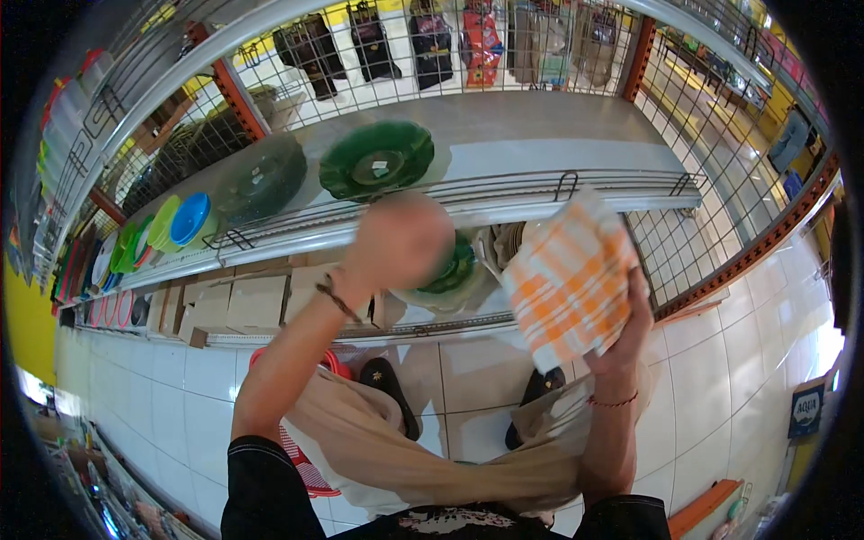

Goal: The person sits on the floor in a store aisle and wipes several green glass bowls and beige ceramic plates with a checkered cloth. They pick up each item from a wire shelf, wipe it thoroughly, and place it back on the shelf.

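My right hand (625,342) grips an orange and white checked cloth (576,279), which hangs spread in front of the shelf's right end. My left hand (405,238) is over the front edge of the upper shelf (549,148), smeared by motion, so its fingers cannot be made out. Just beyond it lies a green wavy-rimmed glass dish (382,162) with a small white label. To its left stands a dark, see-through glass dish (261,180). Below, partly behind my left hand, green glassware (454,265) sits on the lower shelf.
Blue (190,219) and light green bowls (163,225) stand along the shelf's left part. A wire guard (504,187) runs along its front edge. Cardboard boxes (256,301) fill the lower shelf's left side. A red plastic basket (306,468) stands on the floor by my legs.
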Available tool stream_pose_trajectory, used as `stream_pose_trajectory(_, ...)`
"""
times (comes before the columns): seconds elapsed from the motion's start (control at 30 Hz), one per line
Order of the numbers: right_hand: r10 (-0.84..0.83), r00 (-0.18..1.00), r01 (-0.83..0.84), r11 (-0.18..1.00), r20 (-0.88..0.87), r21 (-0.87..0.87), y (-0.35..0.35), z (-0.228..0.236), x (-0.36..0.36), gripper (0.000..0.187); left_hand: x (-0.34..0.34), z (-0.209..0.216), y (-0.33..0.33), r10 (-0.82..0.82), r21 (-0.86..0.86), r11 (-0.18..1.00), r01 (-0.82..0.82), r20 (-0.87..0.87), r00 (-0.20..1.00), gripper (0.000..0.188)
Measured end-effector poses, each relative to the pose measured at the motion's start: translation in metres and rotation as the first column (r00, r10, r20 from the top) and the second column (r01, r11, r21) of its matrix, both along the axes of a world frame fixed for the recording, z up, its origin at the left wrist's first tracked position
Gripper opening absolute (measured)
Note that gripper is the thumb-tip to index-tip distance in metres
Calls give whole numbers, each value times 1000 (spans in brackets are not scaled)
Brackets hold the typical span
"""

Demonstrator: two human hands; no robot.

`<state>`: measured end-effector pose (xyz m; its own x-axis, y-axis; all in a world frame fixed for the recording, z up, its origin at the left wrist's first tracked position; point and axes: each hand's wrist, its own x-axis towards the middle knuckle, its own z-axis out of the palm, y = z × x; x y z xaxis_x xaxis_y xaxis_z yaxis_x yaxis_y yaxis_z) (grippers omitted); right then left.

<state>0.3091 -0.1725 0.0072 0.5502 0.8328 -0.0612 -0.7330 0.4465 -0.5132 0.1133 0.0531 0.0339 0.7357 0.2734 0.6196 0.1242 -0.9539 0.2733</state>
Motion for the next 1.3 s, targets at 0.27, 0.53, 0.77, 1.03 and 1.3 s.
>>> stream_pose_trajectory(0.27, -130, 991, 129, 991, 31, 38, 5, -8, 2, 42, 2, -197, 39, 111, -30, 982, -188, -712, 694, 22)
stream_pose_trajectory(0.53, -83, 995, 88, 991, 53, -101, 11, -23, 1, 46, 30, -276, 47, 191, 78, 975, -208, -774, 603, 11)
stream_pose_trajectory(0.77, -116, 990, 124, 988, 86, -92, 11, -15, -5, 39, 32, -268, 55, 168, 50, 976, -212, -793, 585, 9)
stream_pose_trajectory(1.03, -119, 986, 131, 986, 113, -104, 10, -23, -5, 38, 19, -236, 60, 127, 157, 988, -4, -787, 604, 12)
stream_pose_trajectory(1.3, -13, 992, 22, 998, 128, -65, 13, -15, -18, 42, 8, -187, 47, 334, 199, 941, -273, -426, 841, 12)
